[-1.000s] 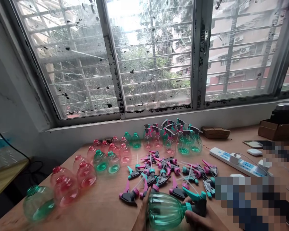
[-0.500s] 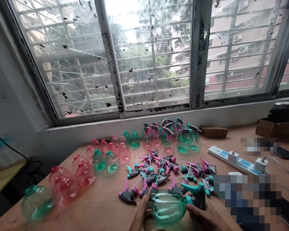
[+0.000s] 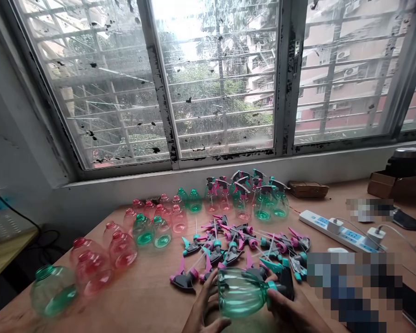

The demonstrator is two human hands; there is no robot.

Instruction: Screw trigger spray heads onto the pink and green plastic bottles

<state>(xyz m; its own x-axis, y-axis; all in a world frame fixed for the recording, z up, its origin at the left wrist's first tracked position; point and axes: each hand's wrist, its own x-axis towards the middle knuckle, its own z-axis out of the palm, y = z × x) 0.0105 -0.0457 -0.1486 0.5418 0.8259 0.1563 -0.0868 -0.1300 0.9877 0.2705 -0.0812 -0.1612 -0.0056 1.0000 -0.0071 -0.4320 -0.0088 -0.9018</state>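
A see-through green spray bottle [image 3: 242, 293] lies sideways in front of me, its base to the left and its neck to the right. My left hand [image 3: 206, 305] cups it around the base, thumb low and fingers along the far side. At the neck, my right hand [image 3: 286, 303] grips the turquoise collar of the black-and-turquoise spray head [image 3: 284, 280]; part of the head and the fingers behind it are hidden. Just beyond the bottle, loose spray heads [image 3: 225, 252] with pink or turquoise collars and thin tubes are scattered on the table.
Open-necked red bottles [image 3: 123, 249] and green bottles [image 3: 52, 291] stand on the left of the wooden table [image 3: 142, 296]. Several bottles with spray heads fitted [image 3: 263, 203] are grouped by the window wall. A power strip [image 3: 341, 231] with plugs and a cardboard box [image 3: 398, 185] are on the right.
The bottle has shifted slightly upward and turned a little between my hands. My left fingers have spread somewhat around the base, and my right thumb has moved onto the collar.
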